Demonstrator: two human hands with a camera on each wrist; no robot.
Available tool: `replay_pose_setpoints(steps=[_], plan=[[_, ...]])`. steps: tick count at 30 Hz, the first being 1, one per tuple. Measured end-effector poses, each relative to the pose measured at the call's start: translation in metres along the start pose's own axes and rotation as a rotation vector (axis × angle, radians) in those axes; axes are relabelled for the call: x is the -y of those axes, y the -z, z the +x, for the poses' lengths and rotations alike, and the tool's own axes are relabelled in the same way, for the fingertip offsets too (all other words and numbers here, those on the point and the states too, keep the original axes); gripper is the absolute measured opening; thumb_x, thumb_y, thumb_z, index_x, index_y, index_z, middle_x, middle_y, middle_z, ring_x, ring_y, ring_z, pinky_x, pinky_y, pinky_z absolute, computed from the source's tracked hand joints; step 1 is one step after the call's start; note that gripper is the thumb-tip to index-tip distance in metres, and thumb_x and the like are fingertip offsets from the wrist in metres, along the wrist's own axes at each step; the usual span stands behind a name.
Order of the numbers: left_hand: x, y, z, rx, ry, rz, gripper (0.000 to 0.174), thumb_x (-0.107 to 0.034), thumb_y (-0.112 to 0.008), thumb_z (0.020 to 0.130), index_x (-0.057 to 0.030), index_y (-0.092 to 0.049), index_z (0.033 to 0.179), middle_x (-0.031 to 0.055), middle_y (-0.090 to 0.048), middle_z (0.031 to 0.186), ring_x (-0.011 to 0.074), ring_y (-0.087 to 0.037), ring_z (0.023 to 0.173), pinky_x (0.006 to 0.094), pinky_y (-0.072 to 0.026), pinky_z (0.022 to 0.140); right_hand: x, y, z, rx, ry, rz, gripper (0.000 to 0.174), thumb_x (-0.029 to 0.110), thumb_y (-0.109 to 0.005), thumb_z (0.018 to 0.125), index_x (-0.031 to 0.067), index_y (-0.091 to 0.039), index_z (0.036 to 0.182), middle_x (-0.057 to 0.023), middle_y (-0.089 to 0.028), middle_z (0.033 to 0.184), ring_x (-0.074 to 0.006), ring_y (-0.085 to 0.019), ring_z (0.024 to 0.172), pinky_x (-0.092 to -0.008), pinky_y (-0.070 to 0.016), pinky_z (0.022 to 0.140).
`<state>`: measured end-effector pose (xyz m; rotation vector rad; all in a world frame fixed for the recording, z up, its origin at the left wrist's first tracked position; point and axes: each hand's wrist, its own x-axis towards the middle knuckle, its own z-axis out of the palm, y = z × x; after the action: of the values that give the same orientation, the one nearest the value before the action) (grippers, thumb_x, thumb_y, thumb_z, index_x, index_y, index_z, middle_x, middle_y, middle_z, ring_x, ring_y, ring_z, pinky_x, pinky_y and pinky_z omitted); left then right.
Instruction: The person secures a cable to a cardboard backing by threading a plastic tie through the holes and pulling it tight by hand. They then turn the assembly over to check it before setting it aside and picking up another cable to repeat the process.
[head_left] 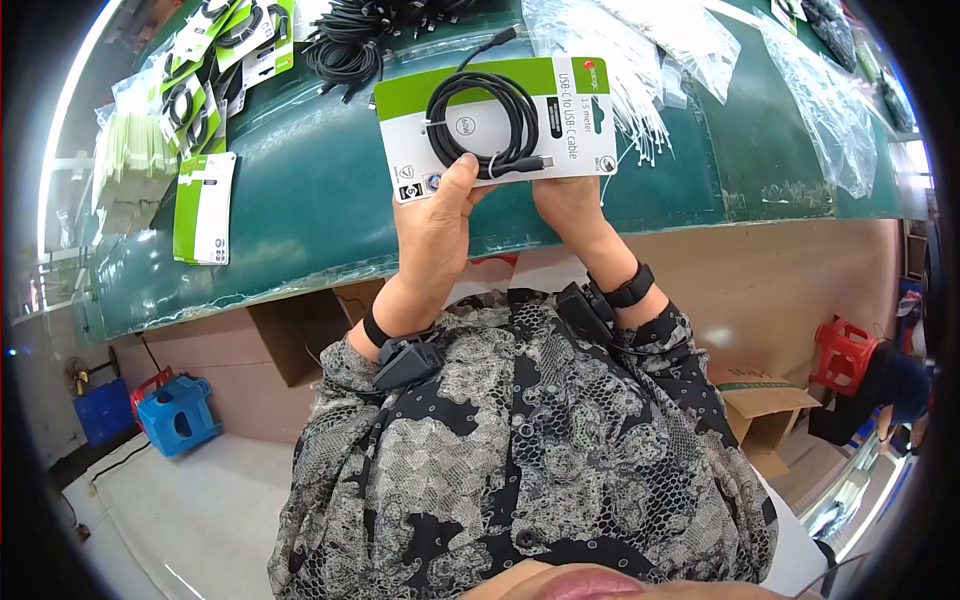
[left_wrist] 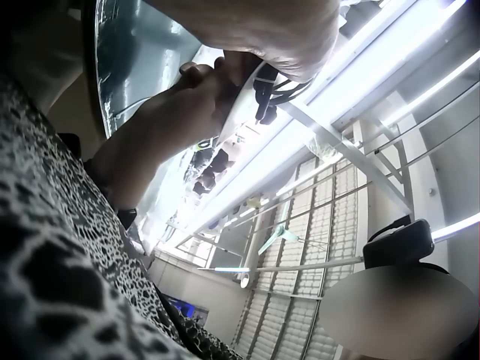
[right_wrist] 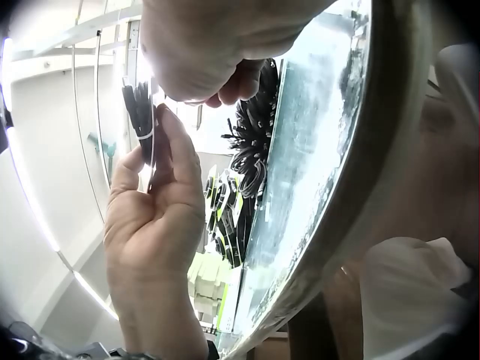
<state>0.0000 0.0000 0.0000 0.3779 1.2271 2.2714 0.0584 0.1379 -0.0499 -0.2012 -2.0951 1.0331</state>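
In the head view a green-and-white cable card, printed "USB-C to USB-C cable", is held up over the table edge. A coiled black USB-C cable lies against its front, with white cable ties round the coil. My left hand pinches the card's lower edge, thumb in front by the coil and fingers behind. My right hand is behind the card's lower right, its fingers hidden there. In the right wrist view the right hand has bent fingers near the card; I cannot tell what they hold.
Carded cables and a stack of cards lie on the green table at left, with a separate card nearer. Black cables are heaped at the back. White cable ties and plastic bags lie at right.
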Motion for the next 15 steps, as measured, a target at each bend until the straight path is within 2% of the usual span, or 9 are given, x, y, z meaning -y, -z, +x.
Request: replay_pose_setpoints(steps=[8, 11, 15], plan=[[-0.0083, -0.0016, 0.0007, 0.083, 0.13, -0.145, 0.037, -0.005, -0.055, 0.09, -0.0028, -0.044, 0.124, 0.0107, -0.057, 0.114, 0.0218, -0.06, 0.101, 0.0396, -0.0534, 0.086, -0.0027, -0.0005, -0.0012, -0.037, 0.069, 0.068, 0.036, -0.012, -0.056, 0.073, 0.0022, -0.061, 0.106, -0.0114, -0.063, 0.101, -0.0271, -0.059, 0.091, -0.0353, -0.0467, 0.081], [-0.0051, 0.0028, 0.0014, 0.062, 0.176, -0.184, 0.036, -0.003, -0.055, 0.089, -0.0026, -0.044, 0.124, 0.0106, -0.057, 0.114, 0.0214, -0.06, 0.101, 0.0384, -0.0534, 0.086, 0.001, -0.0015, -0.0015, -0.087, 0.134, -0.012, 0.035, -0.01, -0.058, 0.073, 0.0018, -0.06, 0.107, -0.0112, -0.062, 0.1, -0.0264, -0.059, 0.092, -0.0353, -0.0466, 0.081], [-0.0046, 0.0022, -0.0009, 0.037, 0.132, -0.148, 0.036, -0.004, -0.055, 0.09, -0.0027, -0.045, 0.124, 0.0094, -0.057, 0.114, 0.0207, -0.06, 0.101, 0.0371, -0.0533, 0.087, 0.0039, -0.0003, -0.0023, -0.015, 0.096, -0.086, 0.034, -0.008, -0.059, 0.073, 0.0011, -0.059, 0.106, -0.0112, -0.062, 0.098, -0.026, -0.058, 0.092, -0.0353, -0.0466, 0.08]])
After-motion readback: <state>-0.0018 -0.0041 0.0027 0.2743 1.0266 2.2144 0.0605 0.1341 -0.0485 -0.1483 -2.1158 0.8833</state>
